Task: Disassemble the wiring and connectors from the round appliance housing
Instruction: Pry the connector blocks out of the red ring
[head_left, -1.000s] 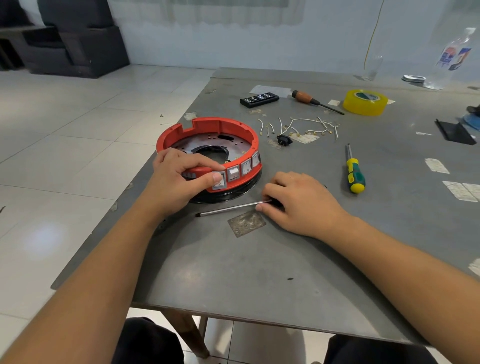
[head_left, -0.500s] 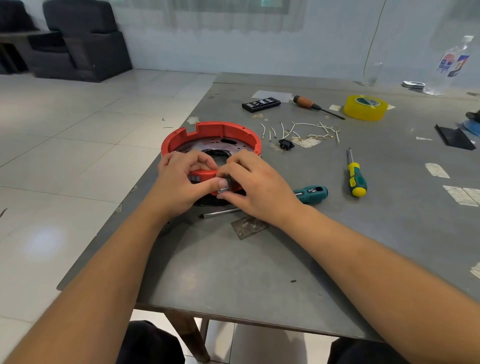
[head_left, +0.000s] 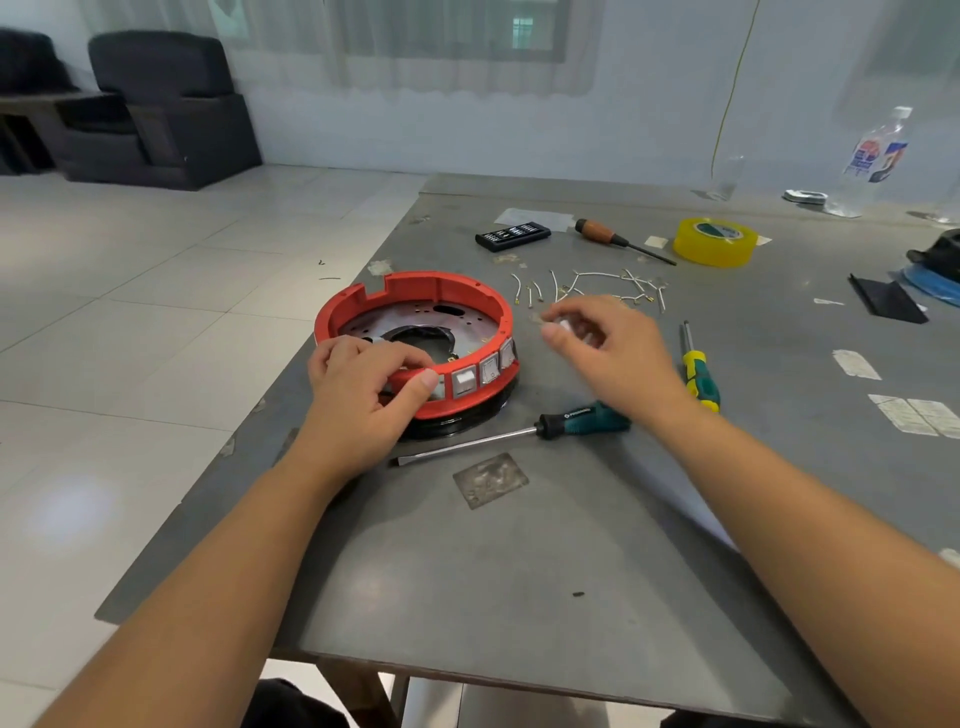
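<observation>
The round housing (head_left: 441, 283) is a red plastic ring on a black base, with a perforated metal plate inside and three grey rocker switches (head_left: 485, 371) in its near wall. My left hand (head_left: 363, 400) grips the ring's near rim, thumb on the outer wall just left of the switches. My right hand (head_left: 608, 353) hovers blurred to the right of the ring, fingertips pinched on a small pale part (head_left: 565, 326) that looks like a switch. Short white wires with terminals (head_left: 602, 283) lie loose behind it.
A teal-handled flat screwdriver (head_left: 587, 418) lies under my right wrist and a green-yellow one (head_left: 701, 379) to its right. Farther back sit a black bit case (head_left: 511, 235), wooden-handled screwdriver (head_left: 597, 231), yellow tape roll (head_left: 714, 241) and bottle (head_left: 872, 161). The table's left edge (head_left: 291, 415) runs beside the ring.
My right hand let go of the flat screwdriver, pinched at the ring's near wall beside my left thumb, then pulled away to the right with a small pale part.
</observation>
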